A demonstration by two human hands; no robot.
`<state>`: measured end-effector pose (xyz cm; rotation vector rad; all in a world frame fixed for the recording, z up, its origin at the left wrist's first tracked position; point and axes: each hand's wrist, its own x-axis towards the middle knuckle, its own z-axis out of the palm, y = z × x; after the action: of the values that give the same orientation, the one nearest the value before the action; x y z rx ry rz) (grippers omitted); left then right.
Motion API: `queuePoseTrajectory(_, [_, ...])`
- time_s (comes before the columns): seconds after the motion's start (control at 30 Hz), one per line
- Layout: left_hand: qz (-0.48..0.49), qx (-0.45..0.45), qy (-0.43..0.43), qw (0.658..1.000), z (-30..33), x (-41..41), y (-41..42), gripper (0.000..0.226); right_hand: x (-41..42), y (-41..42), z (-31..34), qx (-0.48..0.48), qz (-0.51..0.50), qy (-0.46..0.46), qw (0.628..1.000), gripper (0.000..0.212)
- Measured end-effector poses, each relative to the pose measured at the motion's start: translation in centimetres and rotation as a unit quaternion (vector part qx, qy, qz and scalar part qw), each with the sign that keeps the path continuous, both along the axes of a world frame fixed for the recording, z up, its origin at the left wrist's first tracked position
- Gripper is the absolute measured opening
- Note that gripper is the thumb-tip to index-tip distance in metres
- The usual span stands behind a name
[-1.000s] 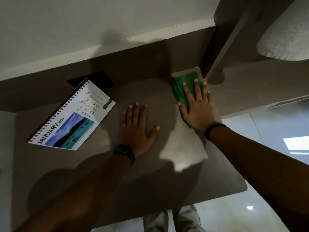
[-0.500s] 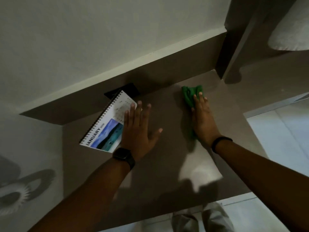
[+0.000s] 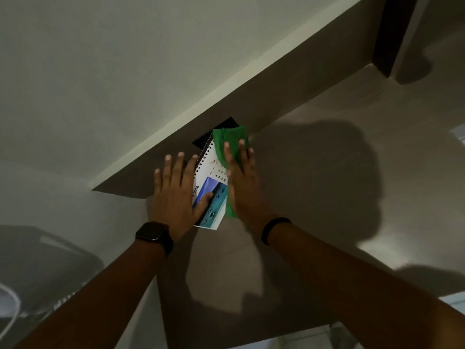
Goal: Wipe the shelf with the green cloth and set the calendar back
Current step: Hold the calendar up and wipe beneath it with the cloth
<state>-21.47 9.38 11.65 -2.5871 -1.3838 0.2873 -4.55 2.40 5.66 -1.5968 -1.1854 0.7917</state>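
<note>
The spiral-bound January calendar [image 3: 211, 195] lies flat on the brown shelf [image 3: 314, 197] near the back wall, squeezed between both hands. My left hand [image 3: 176, 195] rests flat, fingers spread, covering the calendar's left part, thumb on its blue picture. My right hand [image 3: 241, 182] presses flat on the green cloth [image 3: 230, 142], which lies against and partly over the calendar's right edge. The cloth shows above my fingertips and along the hand's left side.
A white ledge [image 3: 201, 107] runs along the wall behind the shelf. A vertical divider [image 3: 387, 34] stands at the far right. A black item [image 3: 201, 142] peeks out behind the calendar. Pale floor [image 3: 352, 336] shows below the shelf's front edge.
My right hand slid the green cloth leftward across the shelf up to the calendar. My left hand moved onto the calendar. The camera view swung left.
</note>
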Motion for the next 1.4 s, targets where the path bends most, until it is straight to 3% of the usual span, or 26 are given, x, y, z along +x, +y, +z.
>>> queuePoseTrajectory(0.2, [-0.004, -0.001, -0.025, 1.0, 0.0, 0.1, -0.2, 0.095, -3.1, -0.6, -3.6, 0.024, 0.009, -0.064, 0.998, 0.086])
queuePoseTrajectory(0.4, [0.005, 0.0, -0.01, 1.0, 0.2, 0.5, -0.2, 0.097, -2.6, 1.5, -2.6, -0.03, -0.053, 0.009, 0.998, 0.087])
queuePoseTrajectory(0.53, [0.003, -0.002, -0.012, 1.0, 0.2, 0.4, -0.3, 0.098, -6.0, -1.6, -3.3, 0.002, -0.001, -0.055, 0.999, 0.091])
queuePoseTrajectory(0.63, [-0.003, 0.007, -0.007, 1.0, 0.3, 0.4, -0.3, 0.097, -5.1, -0.9, -4.6, -0.031, -0.022, -0.005, 0.999, 0.099])
queuePoseTrajectory(0.73, [-0.003, 0.013, -0.008, 1.0, 0.2, 0.5, -0.3, 0.098, -3.6, 1.4, -3.4, -0.042, -0.063, 0.052, 0.996, 0.093])
queuePoseTrajectory(0.93, [0.0, 0.013, -0.007, 1.0, 0.1, 0.3, -0.3, 0.101, -6.3, -1.5, -3.7, -0.011, -0.004, -0.022, 1.0, 0.099])
queuePoseTrajectory(1.07, [-0.002, 0.018, -0.006, 1.0, 0.1, 0.5, -0.3, 0.101, -3.3, 1.4, -3.4, -0.07, -0.054, 0.078, 0.993, 0.091])
queuePoseTrajectory(1.2, [0.005, 0.01, -0.006, 1.0, 0.2, 0.5, -0.4, 0.1, -4.4, 1.5, -1.8, 0.013, -0.047, 0.04, 0.998, 0.096])
queuePoseTrajectory(1.3, [0.005, 0.003, -0.014, 1.0, 0.4, 0.7, -0.5, 0.101, -5.8, -1.1, -3.2, 0.008, 0.008, -0.01, 1.0, 0.095])
queuePoseTrajectory(1.4, [0.006, 0.007, -0.008, 1.0, 0.5, 1.0, -0.6, 0.102, -3.7, 0.2, -4.1, -0.045, -0.034, 0.062, 0.997, 0.088])
